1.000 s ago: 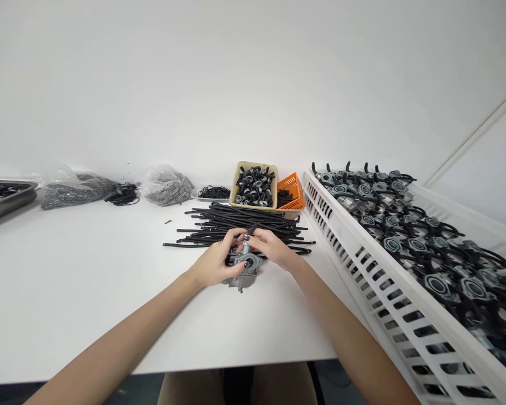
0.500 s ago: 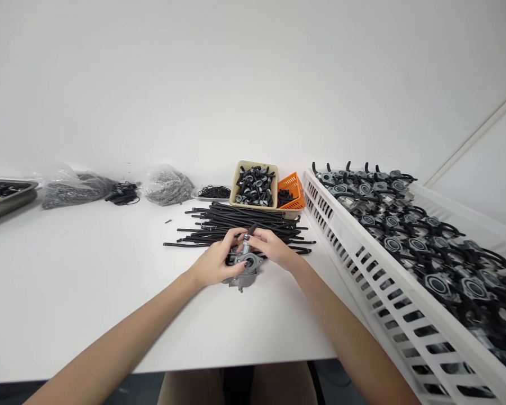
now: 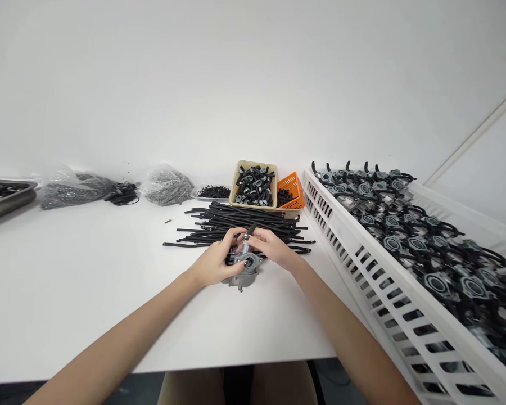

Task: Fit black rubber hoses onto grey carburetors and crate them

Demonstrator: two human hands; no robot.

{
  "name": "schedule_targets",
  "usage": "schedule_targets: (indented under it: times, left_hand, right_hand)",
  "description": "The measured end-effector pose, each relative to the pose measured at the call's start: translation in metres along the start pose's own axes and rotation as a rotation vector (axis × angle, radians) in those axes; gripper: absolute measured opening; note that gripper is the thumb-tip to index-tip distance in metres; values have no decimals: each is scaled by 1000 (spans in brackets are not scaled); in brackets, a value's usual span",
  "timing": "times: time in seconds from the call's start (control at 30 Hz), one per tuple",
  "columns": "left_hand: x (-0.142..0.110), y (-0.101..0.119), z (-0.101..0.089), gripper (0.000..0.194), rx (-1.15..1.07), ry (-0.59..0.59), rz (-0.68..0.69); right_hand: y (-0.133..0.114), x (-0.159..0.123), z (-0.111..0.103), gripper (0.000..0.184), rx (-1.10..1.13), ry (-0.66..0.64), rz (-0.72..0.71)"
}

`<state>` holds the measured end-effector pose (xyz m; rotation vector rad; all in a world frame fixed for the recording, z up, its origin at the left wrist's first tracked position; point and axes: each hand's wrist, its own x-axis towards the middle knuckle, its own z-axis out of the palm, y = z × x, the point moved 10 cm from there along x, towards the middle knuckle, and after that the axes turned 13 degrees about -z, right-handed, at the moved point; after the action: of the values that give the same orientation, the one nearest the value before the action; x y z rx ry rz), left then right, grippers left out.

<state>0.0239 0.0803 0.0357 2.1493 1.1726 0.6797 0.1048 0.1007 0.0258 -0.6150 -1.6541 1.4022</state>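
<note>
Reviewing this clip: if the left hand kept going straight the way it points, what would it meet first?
Most likely the right hand, whose fingers are just ahead at the top of the grey metal part that the left hand grips; exact depth is unclear.

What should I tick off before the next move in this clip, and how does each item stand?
1. Left hand gripping the metal part: ok.
2. Right hand at the metal part's upper end: ok.
3. Black piece at the top fully seated: cannot tell, its base is covered.
4. Black tubes lined up evenly: not ok, their ends stagger.
5. White crate apart from both hands: ok, it stands to the right.
</note>
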Motion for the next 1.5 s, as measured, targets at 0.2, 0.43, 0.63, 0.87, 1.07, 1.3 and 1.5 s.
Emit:
schedule_targets:
  times: [0.2, 0.43, 0.63, 0.87, 1.07, 1.3, 1.5]
  left_hand:
    - [-1, 0, 0, 65, 2, 5, 7]
    - [-3, 2, 0, 69, 5, -9, 8]
    - [-2, -3, 1, 74, -22, 2, 23]
    - [-2, -2, 1, 74, -54, -12, 13]
    - [-3, 0, -1, 75, -74, -9, -2]
    - [-3, 1, -1, 74, -73, -8, -2]
    - [-4, -1, 0, 77, -78, -3, 16]
  right_hand:
    - [2, -2, -1, 38, 79, -65, -33]
    - [9, -1, -11, 37, 117, -14, -71]
    - [6, 0, -17, 37, 65, 58, -68]
    - [-3, 0, -22, 32, -23, 128, -86]
    - [-6, -2, -16, 32, 40, 19, -70]
    - [-13, 1, -19, 33, -46, -6, -133]
    - [-11, 3, -16, 32, -41, 1, -137]
